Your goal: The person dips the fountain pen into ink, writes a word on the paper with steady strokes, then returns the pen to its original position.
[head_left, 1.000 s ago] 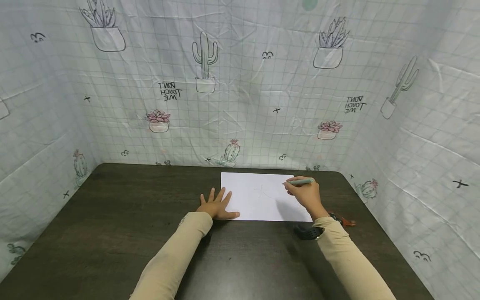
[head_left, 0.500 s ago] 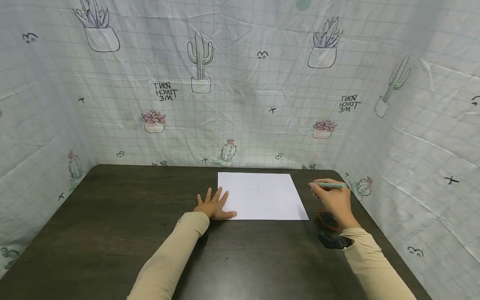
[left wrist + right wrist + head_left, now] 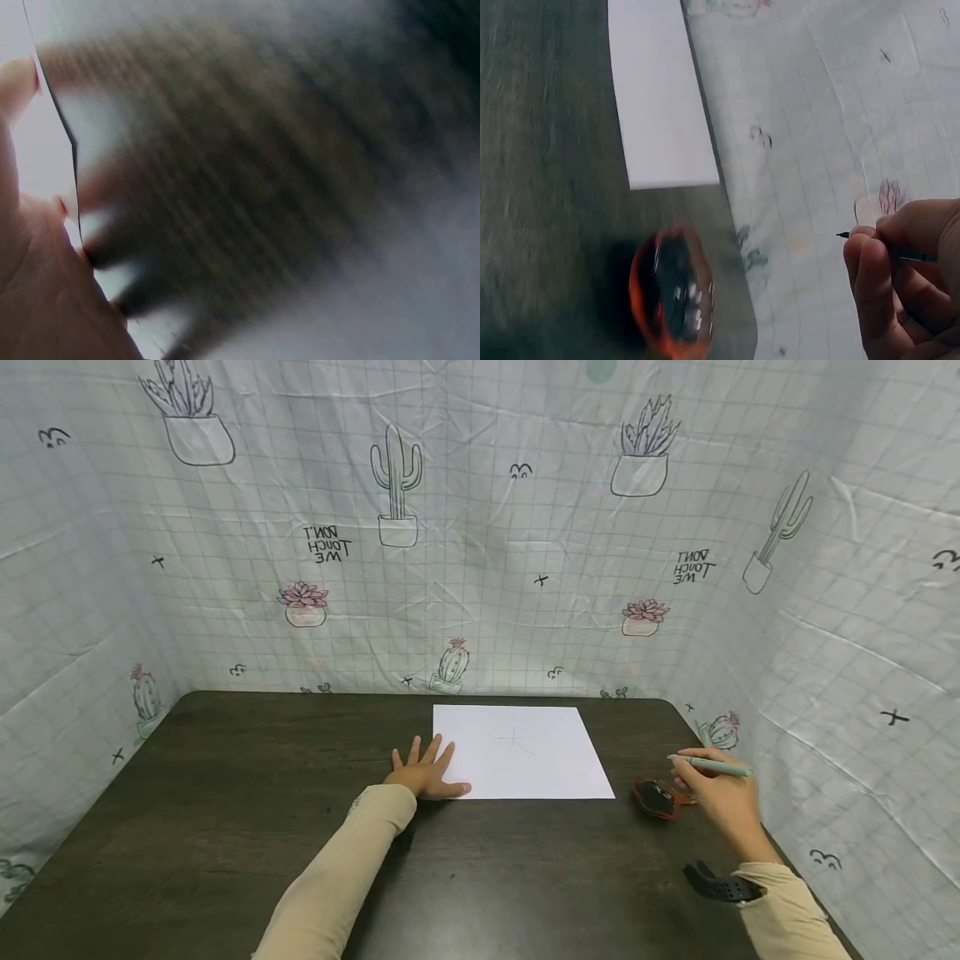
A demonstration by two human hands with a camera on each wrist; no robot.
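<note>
A white sheet of paper (image 3: 536, 768) lies near the table's back edge, with a few thin lines drawn near its middle. My left hand (image 3: 427, 772) rests with spread fingers on the sheet's left edge; the left wrist view shows part of that hand (image 3: 45, 285) beside the sheet. To the right of the paper, my right hand (image 3: 720, 793) pinches a pale green pen (image 3: 716, 766). The pen's dark tip points left, away from the paper. In the right wrist view, fingertips of the right hand (image 3: 900, 277) close around the pen (image 3: 911, 254).
Orange-framed dark sunglasses (image 3: 655, 798) lie on the dark wooden table (image 3: 262, 827), between the paper and the right hand. A black watch strap (image 3: 720, 885) is at the right wrist. Cloth walls (image 3: 480, 568) printed with cacti stand behind and on both sides.
My right hand has moved right and nearer, carrying the pen off the paper and past the sunglasses, which now show more fully. The left hand stays on the paper; the view has shifted slightly.
</note>
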